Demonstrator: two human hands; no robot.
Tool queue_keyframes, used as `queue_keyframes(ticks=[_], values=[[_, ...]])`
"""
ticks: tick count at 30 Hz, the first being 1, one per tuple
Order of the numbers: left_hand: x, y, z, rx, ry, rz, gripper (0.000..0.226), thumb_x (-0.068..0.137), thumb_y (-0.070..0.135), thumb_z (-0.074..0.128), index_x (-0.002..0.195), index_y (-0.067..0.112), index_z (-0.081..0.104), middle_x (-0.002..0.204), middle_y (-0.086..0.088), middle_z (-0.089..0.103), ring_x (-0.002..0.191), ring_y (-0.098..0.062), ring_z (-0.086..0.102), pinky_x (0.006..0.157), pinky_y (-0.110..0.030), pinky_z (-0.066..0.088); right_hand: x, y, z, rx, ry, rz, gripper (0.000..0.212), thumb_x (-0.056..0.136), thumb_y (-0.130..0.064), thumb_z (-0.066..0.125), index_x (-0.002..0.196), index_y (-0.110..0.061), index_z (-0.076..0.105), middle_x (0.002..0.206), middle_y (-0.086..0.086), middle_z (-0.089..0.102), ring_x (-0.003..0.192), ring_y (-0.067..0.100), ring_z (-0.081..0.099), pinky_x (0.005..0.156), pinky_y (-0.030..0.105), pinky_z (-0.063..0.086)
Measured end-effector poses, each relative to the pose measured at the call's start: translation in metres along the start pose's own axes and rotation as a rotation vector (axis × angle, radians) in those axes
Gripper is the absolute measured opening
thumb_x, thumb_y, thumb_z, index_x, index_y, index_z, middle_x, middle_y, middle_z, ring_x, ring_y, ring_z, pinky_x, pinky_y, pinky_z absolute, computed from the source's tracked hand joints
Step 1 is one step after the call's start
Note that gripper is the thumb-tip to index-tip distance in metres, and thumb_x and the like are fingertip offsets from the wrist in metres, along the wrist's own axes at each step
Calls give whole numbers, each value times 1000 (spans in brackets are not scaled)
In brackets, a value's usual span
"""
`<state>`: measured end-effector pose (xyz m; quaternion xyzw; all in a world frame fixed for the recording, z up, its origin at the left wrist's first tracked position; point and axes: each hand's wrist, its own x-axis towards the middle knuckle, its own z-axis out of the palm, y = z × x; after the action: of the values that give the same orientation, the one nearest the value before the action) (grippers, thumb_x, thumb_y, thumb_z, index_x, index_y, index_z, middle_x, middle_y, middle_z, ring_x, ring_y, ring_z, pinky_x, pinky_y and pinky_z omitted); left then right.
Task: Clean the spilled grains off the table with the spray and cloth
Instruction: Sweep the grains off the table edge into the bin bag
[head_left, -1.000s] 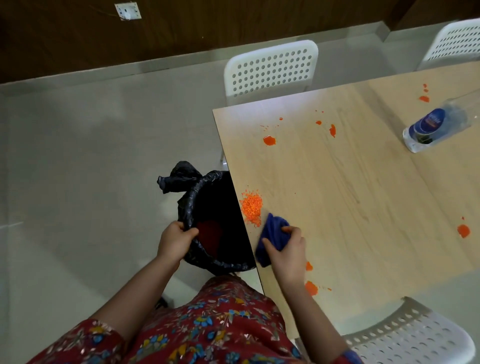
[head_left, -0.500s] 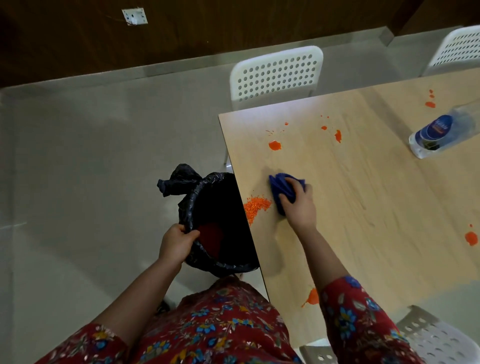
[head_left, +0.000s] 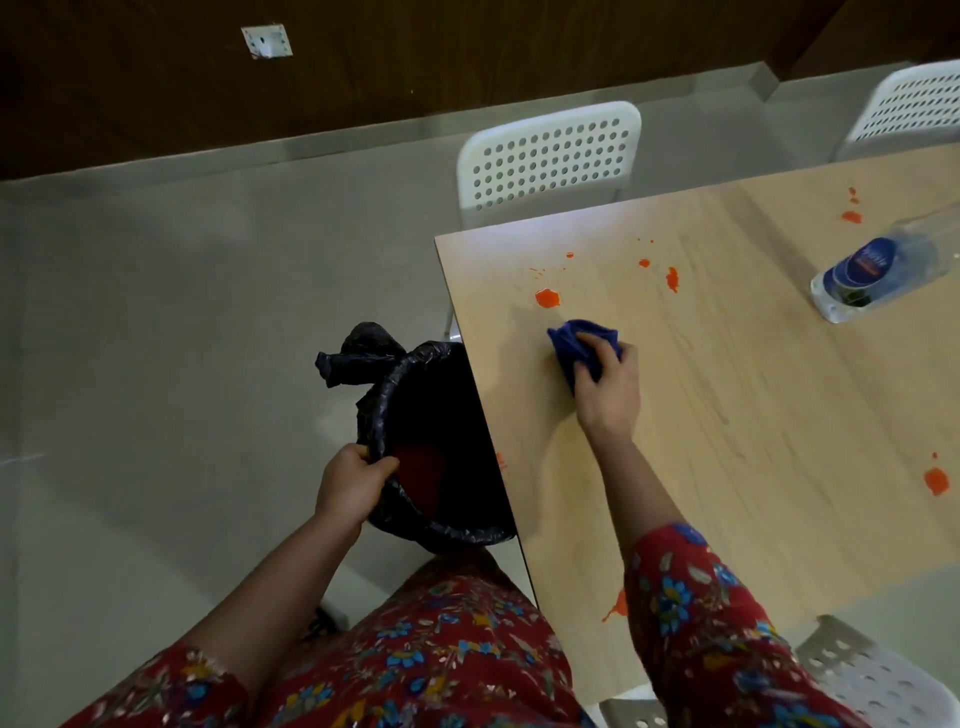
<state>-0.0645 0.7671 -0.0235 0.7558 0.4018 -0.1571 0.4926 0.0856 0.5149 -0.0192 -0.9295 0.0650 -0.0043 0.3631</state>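
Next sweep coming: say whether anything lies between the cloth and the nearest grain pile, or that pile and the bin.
Nothing visible. Only bare table lies between the cloth and the grain pile, and between that pile and the bin.

Bearings taken from right hand (head_left: 608, 384) on blue cloth (head_left: 574, 340).
- 3 to 5 o'clock: bare tabletop (head_left: 753, 415), open passage.
- 11: grain pile (head_left: 546, 298), just beside cloth.
- 1: smaller grain spots (head_left: 671, 278), near.
- 2: plastic bottle (head_left: 872, 275) lying down, well apart.
- 9: lined bin (head_left: 441, 415) against table edge, left hand (head_left: 353, 483) gripping its rim.
- 12: white chair back (head_left: 545, 161) past far edge.
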Motion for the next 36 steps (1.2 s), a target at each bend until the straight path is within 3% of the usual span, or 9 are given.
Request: queue_keyframes(ticks=[5, 10, 14, 17, 21, 28, 31, 34, 36], values=[[-1, 1, 0, 5, -5, 7, 23, 89, 16, 62, 80, -3, 55, 71, -20, 52, 64, -30, 53, 61, -36, 33, 31, 12, 0, -64, -83, 53, 37, 91, -22, 54, 128, -30, 57, 125, 1, 48, 114, 22, 51, 91, 31, 46], [1, 1, 4, 0, -12, 17, 27, 89, 18, 63, 94, -8, 62, 87, -30, 62, 78, -42, 62, 62, -37, 37, -21, 6, 14, 19, -257, -124, 38, 84, -24, 53, 120, -25, 64, 115, 5, 51, 108, 25, 53, 92, 32, 43], [-3, 4, 4, -13, -14, 1, 24, 89, 17, 63, 89, -7, 62, 75, -23, 60, 66, -30, 56, 60, -34, 36, -82, -10, 36, 49, -429, -274, 38, 84, -21, 57, 121, -26, 64, 117, 2, 52, 108, 21, 53, 92, 30, 43], [-6, 6, 2, -18, -10, 2, 20, 88, 14, 63, 76, -1, 58, 63, -10, 54, 60, -25, 53, 57, -32, 34, -74, 3, 15, 154, -253, -93, 35, 89, -14, 61, 123, -23, 63, 116, 2, 49, 110, 21, 53, 92, 19, 34], [-10, 4, 3, 4, -12, 16, 26, 88, 13, 63, 67, 5, 51, 57, -7, 48, 54, -22, 47, 55, -31, 29, -70, 35, -21, 3, -109, 191, 37, 93, -24, 58, 130, -24, 55, 124, 3, 47, 104, 23, 58, 83, 25, 40], [-13, 2, 3, -20, -13, -1, 19, 87, 16, 64, 85, -3, 63, 79, -16, 65, 71, -28, 60, 61, -33, 38, -148, -12, 38, -14, -263, -114, 37, 91, -28, 62, 127, -28, 57, 118, 2, 48, 92, 22, 60, 72, 30, 46], [-17, 3, 3, -21, -10, 7, 20, 89, 14, 63, 73, 4, 56, 69, -10, 58, 65, -25, 55, 60, -33, 36, -127, -6, 21, 79, -126, -11, 35, 91, -24, 62, 127, -23, 60, 118, 6, 51, 101, 24, 58, 81, 25, 41], [-20, 1, 3, -16, -11, 10, 22, 90, 15, 63, 72, 4, 55, 66, -10, 55, 62, -25, 52, 59, -34, 34, -102, 22, -7, -37, -17, 237, 35, 95, -28, 56, 130, -24, 56, 123, 9, 50, 101, 31, 60, 77, 28, 39], [-22, 2, 3, -11, -13, 12, 24, 90, 15, 62, 71, 4, 54, 63, -9, 53, 59, -23, 51, 57, -34, 32, -109, 18, -4, -108, -36, 204, 36, 96, -29, 54, 131, -23, 54, 124, 10, 50, 99, 33, 60, 75, 31, 41]])
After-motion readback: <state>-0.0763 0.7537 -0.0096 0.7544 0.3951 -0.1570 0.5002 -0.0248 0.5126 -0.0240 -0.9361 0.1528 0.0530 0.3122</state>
